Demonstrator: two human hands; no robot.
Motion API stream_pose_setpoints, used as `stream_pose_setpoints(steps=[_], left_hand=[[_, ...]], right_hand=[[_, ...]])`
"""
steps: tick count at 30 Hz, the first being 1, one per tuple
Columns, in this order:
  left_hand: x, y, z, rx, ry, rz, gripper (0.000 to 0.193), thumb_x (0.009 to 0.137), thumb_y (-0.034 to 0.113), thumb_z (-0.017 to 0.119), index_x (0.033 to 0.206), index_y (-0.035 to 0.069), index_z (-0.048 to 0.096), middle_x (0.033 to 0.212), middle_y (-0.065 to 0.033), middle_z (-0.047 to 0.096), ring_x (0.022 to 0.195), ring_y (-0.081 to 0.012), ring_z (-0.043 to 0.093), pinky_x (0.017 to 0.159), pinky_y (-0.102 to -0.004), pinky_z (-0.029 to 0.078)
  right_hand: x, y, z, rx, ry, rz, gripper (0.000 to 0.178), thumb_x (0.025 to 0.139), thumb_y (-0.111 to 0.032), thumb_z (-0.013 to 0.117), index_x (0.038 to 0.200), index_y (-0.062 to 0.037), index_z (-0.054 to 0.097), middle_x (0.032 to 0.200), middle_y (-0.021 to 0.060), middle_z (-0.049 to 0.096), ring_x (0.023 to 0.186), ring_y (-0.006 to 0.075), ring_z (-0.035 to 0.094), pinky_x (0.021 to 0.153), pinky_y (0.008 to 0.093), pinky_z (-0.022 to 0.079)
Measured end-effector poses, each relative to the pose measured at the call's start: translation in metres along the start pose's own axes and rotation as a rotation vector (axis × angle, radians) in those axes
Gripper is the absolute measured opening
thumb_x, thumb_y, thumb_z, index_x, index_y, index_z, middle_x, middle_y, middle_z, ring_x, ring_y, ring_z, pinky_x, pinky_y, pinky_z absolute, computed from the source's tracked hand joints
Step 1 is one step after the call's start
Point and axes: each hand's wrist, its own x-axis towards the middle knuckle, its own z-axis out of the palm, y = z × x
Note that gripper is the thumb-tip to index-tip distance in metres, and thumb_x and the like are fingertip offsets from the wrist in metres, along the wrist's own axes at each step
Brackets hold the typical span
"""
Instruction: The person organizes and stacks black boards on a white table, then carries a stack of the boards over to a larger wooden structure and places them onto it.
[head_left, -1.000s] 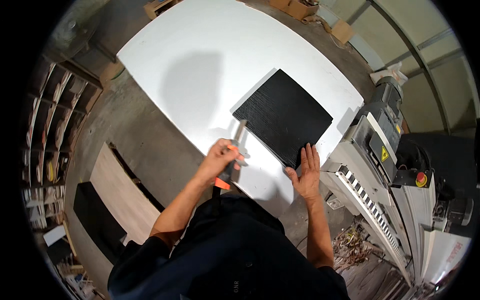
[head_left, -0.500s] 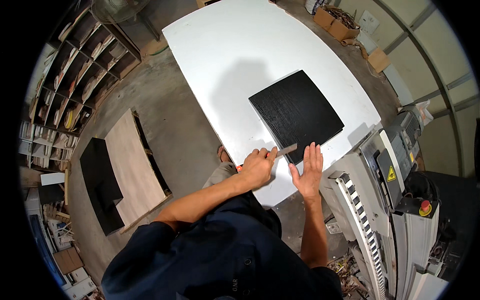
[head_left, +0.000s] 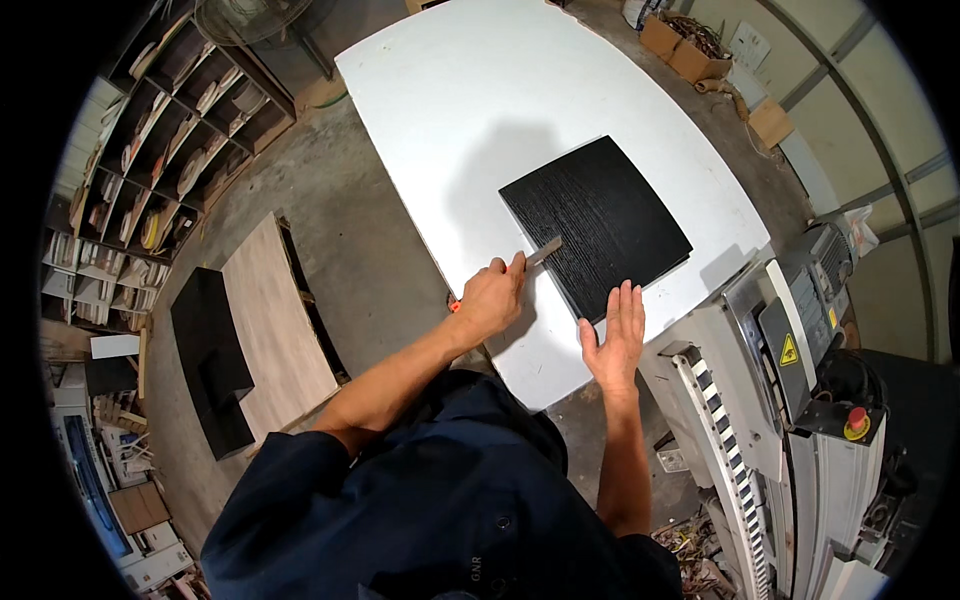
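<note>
A square black board (head_left: 612,215) with a wood-grain surface lies on a large white table (head_left: 450,110). A thin second edge shows under its right corner. My left hand (head_left: 490,302) is closed round a flat metal file (head_left: 544,250), and a bit of orange shows at the tool's rear end. The file's blade crosses the board's left edge at a slant, its tip over the black surface. My right hand (head_left: 614,342) lies flat with fingers stretched, fingertips touching the board's near corner.
At the right stands a machine (head_left: 735,425) with a striped track and a red stop button (head_left: 856,420). Black and wood-toned panels (head_left: 280,345) lie low at the left. Behind them stands a shelf (head_left: 150,165) filled with rolls. A cardboard box (head_left: 683,48) sits beyond the table.
My left hand and the file have moved left and farther along the board's left edge, away from the near corner. My right hand stays at about the same place on the board.
</note>
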Motion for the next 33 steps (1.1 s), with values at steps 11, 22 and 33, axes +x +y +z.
stream_pose_setpoints(steps=[11,22,33], left_hand=[[-0.007,-0.007,0.005,0.010,-0.050,0.084,0.045,0.086,0.016,0.050,0.129,0.003,0.046,0.088,-0.0217,0.057,0.071,-0.0372,0.060,0.064,-0.0447,0.051],[0.086,-0.114,-0.063,0.271,0.043,-0.069,0.037,0.090,0.021,0.047,0.127,0.020,0.048,0.097,-0.0143,0.058,0.085,-0.0336,0.062,0.070,-0.0465,0.051],[0.149,-0.146,-0.065,0.310,0.251,0.451,0.064,0.076,0.012,0.064,0.135,0.006,0.039,0.124,-0.0273,0.045,0.112,-0.0423,0.048,0.094,-0.0451,0.042]], right_hand=[[0.001,-0.002,0.001,0.019,0.002,-0.002,0.070,0.082,-0.027,0.064,0.137,0.0042,0.036,0.145,0.0225,0.031,0.135,0.0406,0.026,0.108,0.0517,0.024],[0.002,-0.016,-0.001,0.005,-0.023,0.117,0.066,0.081,-0.023,0.062,0.135,0.0069,0.038,0.145,0.0228,0.031,0.136,0.0403,0.024,0.111,0.0468,0.022],[-0.006,-0.070,0.038,0.099,0.245,0.609,0.073,0.078,-0.018,0.070,0.136,0.0080,0.033,0.133,0.0295,0.041,0.120,0.0418,0.044,0.100,0.0412,0.038]])
